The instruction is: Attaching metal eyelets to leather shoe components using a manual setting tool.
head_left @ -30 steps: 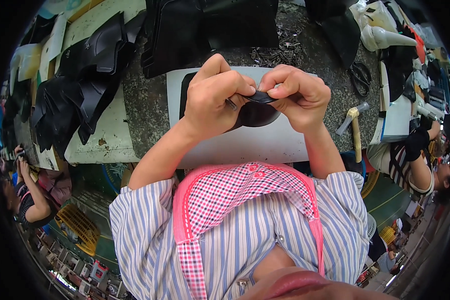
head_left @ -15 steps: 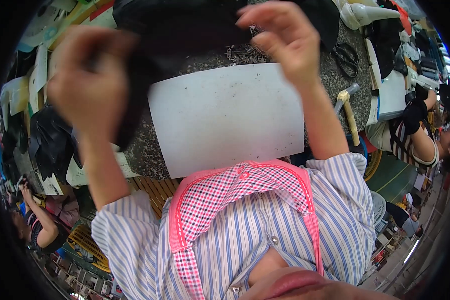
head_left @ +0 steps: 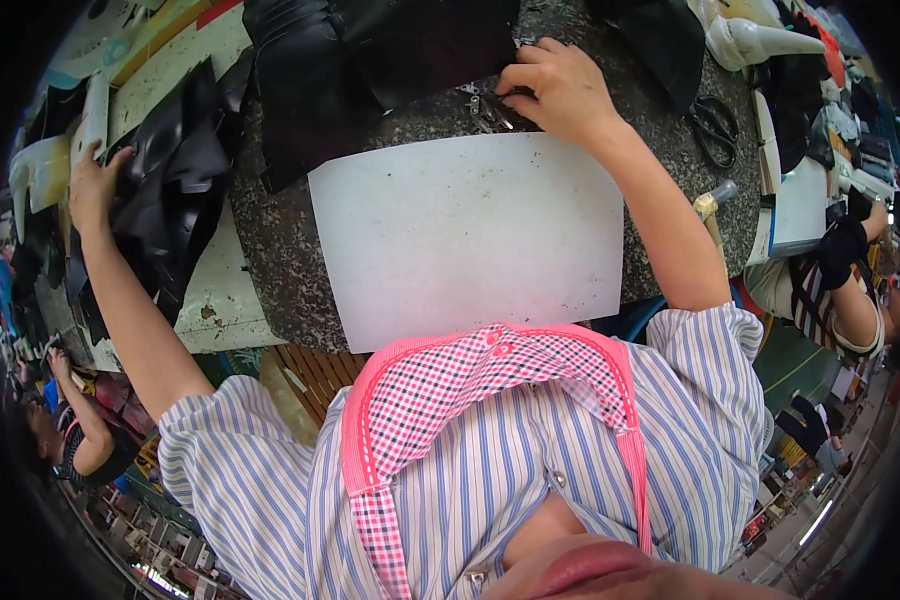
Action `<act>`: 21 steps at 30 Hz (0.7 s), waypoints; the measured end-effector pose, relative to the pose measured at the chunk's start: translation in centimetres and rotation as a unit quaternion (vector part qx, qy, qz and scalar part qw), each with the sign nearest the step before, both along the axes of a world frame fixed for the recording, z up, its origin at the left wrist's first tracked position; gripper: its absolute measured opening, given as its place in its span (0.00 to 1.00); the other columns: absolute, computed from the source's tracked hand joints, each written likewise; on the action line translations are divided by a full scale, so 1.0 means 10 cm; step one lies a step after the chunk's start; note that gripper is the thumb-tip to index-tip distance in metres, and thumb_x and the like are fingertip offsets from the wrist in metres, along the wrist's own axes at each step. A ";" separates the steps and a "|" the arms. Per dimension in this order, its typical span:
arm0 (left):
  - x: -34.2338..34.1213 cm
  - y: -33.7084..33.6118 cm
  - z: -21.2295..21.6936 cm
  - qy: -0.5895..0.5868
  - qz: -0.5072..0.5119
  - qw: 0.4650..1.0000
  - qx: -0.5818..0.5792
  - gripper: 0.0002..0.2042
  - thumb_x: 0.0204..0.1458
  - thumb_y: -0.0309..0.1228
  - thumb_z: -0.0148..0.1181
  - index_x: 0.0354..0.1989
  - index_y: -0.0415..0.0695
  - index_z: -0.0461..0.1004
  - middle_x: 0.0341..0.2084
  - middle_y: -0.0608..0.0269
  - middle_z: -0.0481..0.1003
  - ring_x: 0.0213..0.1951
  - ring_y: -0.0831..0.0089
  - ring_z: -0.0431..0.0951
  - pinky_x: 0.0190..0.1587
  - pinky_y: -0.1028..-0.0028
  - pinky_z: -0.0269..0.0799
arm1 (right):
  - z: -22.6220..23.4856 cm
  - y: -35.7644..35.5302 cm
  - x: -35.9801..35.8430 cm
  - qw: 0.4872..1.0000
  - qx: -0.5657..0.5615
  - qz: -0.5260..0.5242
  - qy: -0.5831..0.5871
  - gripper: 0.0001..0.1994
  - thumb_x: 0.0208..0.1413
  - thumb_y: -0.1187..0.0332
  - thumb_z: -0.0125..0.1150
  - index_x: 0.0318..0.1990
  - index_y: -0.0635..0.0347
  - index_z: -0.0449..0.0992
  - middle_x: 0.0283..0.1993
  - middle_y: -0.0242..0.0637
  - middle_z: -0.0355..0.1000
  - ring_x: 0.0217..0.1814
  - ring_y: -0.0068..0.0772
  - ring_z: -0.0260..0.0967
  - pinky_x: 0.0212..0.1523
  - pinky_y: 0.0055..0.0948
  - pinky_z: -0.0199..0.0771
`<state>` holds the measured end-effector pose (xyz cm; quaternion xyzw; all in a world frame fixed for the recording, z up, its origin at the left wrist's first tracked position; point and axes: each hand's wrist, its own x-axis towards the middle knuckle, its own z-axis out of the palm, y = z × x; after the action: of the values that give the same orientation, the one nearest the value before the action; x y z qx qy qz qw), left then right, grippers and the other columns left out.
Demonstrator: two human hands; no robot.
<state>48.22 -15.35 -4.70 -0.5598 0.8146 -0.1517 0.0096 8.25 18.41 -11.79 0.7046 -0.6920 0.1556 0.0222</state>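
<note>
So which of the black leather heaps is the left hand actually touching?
The heap of black leather pieces at the far left of the bench; the left hand rests on its outer edge. The larger black pile at the top centre lies untouched.

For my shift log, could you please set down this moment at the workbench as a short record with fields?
Setting: speckled grey stone worktop seen from above
Centre: blank white rectangular sheet lying flat on the stone
Left hand: stretched out to the side, resting on a pile of black leather pieces
Right hand: fingers down on small metal buckles at the sheet's far edge
Nearby: black-handled scissors to the right
Others: a seated co-worker's sleeve at far right
</note>
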 end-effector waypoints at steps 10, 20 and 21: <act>-1.79 2.30 -0.07 0.374 -0.428 0.820 0.064 0.09 0.36 0.30 0.64 0.27 0.45 0.73 0.19 0.65 0.70 0.22 0.69 0.70 0.25 0.74 0.66 | -0.03 -0.17 0.40 0.995 0.020 -0.078 -0.057 0.09 0.37 0.61 0.63 0.27 0.53 0.76 0.27 0.29 0.69 0.36 0.32 0.64 0.37 0.31 0.65; -1.99 2.58 -0.42 0.438 -0.359 0.792 0.229 0.09 0.37 0.31 0.63 0.27 0.44 0.73 0.17 0.66 0.71 0.21 0.73 0.71 0.23 0.77 0.66 | 0.04 0.00 0.23 0.979 -0.035 -0.096 -0.175 0.05 0.42 0.73 0.60 0.28 0.61 0.72 0.25 0.33 0.69 0.29 0.29 0.66 0.30 0.25 0.66; -2.02 2.61 -0.42 0.457 -0.331 0.779 0.274 0.09 0.38 0.31 0.64 0.29 0.43 0.74 0.17 0.65 0.71 0.20 0.73 0.71 0.23 0.78 0.66 | 0.09 0.04 0.26 0.959 -0.068 -0.071 -0.267 0.05 0.41 0.76 0.60 0.27 0.63 0.72 0.26 0.32 0.69 0.28 0.26 0.66 0.29 0.22 0.66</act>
<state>28.04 10.74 -8.94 -0.2336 0.8658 0.3571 -0.2615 10.83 18.78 -10.86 0.5837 -0.7087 0.3822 -0.1047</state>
